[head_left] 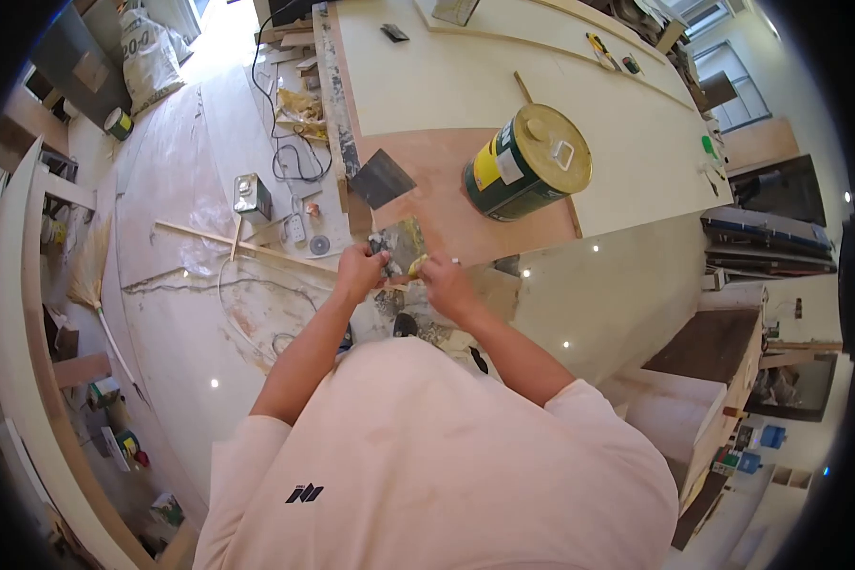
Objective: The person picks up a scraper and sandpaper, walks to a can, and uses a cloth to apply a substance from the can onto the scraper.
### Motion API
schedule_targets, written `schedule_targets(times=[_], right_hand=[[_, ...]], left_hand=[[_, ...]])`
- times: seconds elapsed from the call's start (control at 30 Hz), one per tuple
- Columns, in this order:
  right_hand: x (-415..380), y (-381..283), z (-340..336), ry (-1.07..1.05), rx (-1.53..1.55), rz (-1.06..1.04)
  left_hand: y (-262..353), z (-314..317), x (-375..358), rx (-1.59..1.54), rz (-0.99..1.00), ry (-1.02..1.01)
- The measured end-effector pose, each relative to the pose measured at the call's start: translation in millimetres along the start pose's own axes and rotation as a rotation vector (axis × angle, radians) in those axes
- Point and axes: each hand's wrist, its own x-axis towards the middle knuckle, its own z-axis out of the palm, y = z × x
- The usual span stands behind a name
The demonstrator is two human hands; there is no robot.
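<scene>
Both hands are together at the near left corner of the worktable (627, 123). My left hand (360, 270) is closed on the left edge of a grey, stained flat plate (399, 244). On the plate's right side, my right hand (444, 281) is closed around a small yellowish thing (417, 267), too small to make out. Just beyond the plate, a dark square sheet (382, 179) lies on the table's pinkish-brown part. A large green and yellow can (528, 162) stands on the table to the right, its lid on.
A metal tin (252, 198), a wooden strip (285, 256), a power strip (295, 228) and cables are on the floor at left. A broom (90, 266) lies farther left. Wooden boxes (703, 356) stand at right. Tools (602, 52) lie on the table's far side.
</scene>
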Motion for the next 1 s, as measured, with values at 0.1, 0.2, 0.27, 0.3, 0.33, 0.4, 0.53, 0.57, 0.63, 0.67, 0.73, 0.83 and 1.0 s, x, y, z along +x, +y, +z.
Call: schedule_targets(times=[0.1, 0.2, 0.27, 0.3, 0.33, 0.4, 0.53, 0.57, 0.63, 0.67, 0.73, 0.83, 1.0], right_hand=[[41.1, 4.7, -0.1, 0.079, -0.045, 0.037], [86.7, 5.8, 8.4, 0.188, -0.013, 0.036], [78.8, 6.1, 12.2, 0.204, -0.029, 0.045], [76.9, 6.4, 11.8, 0.215, -0.039, 0.046], [67.5, 7.1, 8.8, 0.177, -0.015, 0.027], [27.3, 1.9, -6.1, 0.088, 0.032, -0.014], [-23.4, 15.7, -28.3, 0.002, 0.155, 0.034], [-25.0, 16.5, -37.1, 0.061, 0.209, 0.114], [-25.1, 19.6, -56.8, 0.131, 0.385, 0.32], [-20.2, 22.6, -69.7, 0.146, 0.506, 0.448], [-15.5, 19.9, -88.2, 0.197, 0.709, 0.587], [-9.1, 14.4, -105.5, 0.265, 0.868, 0.595], [-2.1, 13.7, -86.8, 0.257, 0.727, 0.592]], left_hand=[[-8.2, -2.2, 3.4, 0.021, 0.006, -0.021], [-8.0, -2.4, 5.8, 0.014, -0.007, 0.001], [-7.4, 0.7, 0.8, -0.014, -0.007, 0.01], [-5.2, 1.8, -2.2, -0.043, 0.007, 0.011], [-1.2, 1.9, -3.2, -0.076, 0.024, 0.015], [4.8, -0.2, -6.9, -0.057, -0.002, -0.009], [-7.1, -5.4, 3.6, -0.083, -0.06, -0.083], [-0.4, -7.4, 3.0, -0.12, -0.011, -0.098], [15.5, -15.8, -10.3, -0.182, 0.071, -0.131], [25.1, -18.9, -15.1, -0.111, 0.218, -0.058], [48.3, -19.6, -23.5, 0.03, 0.516, 0.075], [60.2, -16.2, -27.4, 0.622, 1.115, 0.298], [27.0, -16.8, -31.3, 1.014, 1.302, 0.174]])
